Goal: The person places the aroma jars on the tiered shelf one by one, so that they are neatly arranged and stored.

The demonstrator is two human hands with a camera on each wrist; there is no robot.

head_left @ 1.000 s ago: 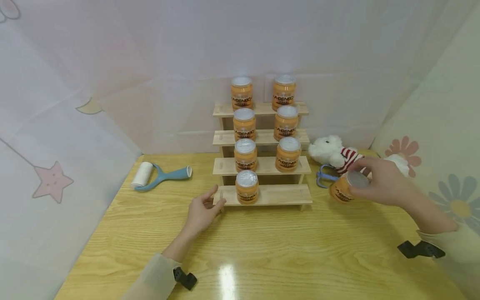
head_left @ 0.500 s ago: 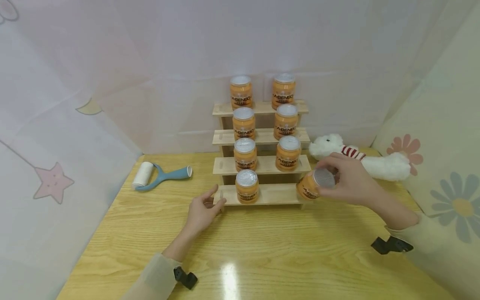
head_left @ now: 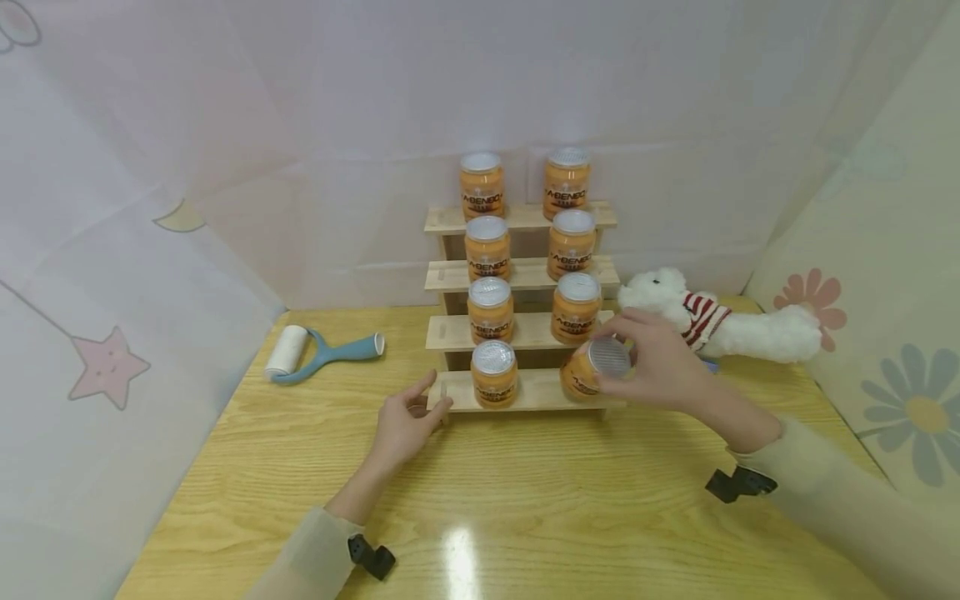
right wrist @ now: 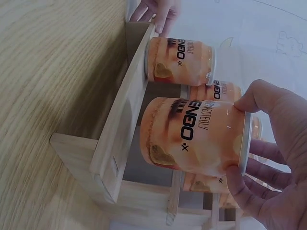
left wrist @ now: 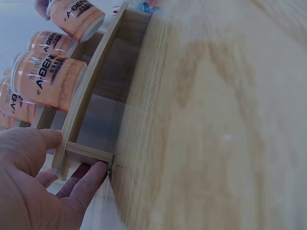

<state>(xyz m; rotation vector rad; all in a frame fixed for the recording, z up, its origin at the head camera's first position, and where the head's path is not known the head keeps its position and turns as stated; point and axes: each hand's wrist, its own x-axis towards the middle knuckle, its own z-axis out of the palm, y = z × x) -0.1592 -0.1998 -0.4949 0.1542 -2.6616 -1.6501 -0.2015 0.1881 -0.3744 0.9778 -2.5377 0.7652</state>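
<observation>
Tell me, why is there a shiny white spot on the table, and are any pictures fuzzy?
Head view: a lamp's glare makes the bright spot on the glossy table; the rest is sharp. Left wrist view: the left hand and table look soft and pale. Right wrist view: the jar in the right hand is slightly hazy, lettering readable.

A wooden table (head_left: 525, 500) carries a stepped wooden shelf (head_left: 525, 333) at its far middle. The shelf has four steps. The three upper steps each hold two orange jars (head_left: 487, 250) with silver lids, one left and one right. The lowest step (head_left: 536, 392) holds one jar (head_left: 493, 372) on its left side. On the table, far left, lies a blue lint roller (head_left: 318, 353). At the far right, beside the shelf, lies a white plush toy (head_left: 720, 321) with a striped scarf.
</observation>
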